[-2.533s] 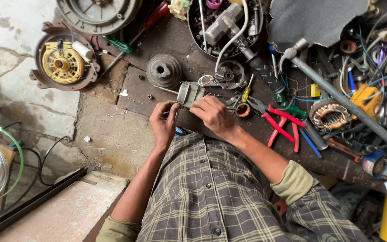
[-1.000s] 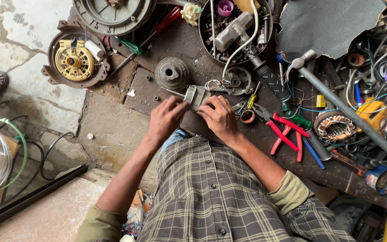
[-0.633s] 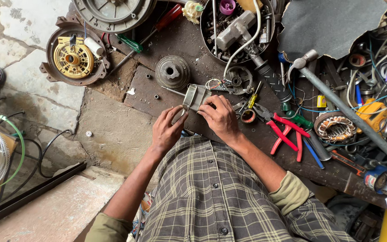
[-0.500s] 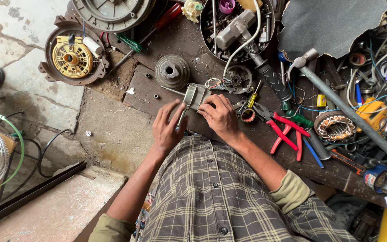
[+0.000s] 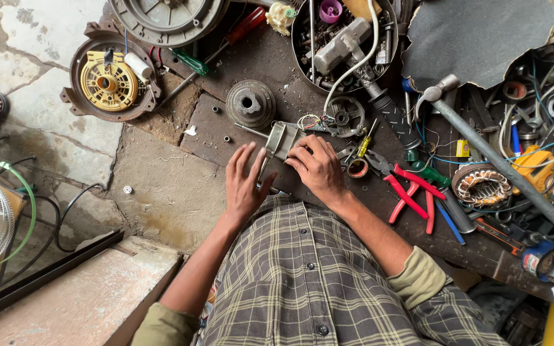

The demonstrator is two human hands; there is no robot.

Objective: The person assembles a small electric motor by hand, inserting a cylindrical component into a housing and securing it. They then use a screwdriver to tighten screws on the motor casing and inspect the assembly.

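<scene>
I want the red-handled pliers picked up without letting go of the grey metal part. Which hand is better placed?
Right, probably. The right hand rests on the grey metal part with the red-handled pliers just beyond it. The left hand, fingers spread, lies on the part's far side.

Soft, even daylight fills the scene, brightest on the pale concrete floor at the left. Shadows are faint and short under the hands. No glare; focus is sharp throughout, with slight wide-angle bending toward the edges.
</scene>
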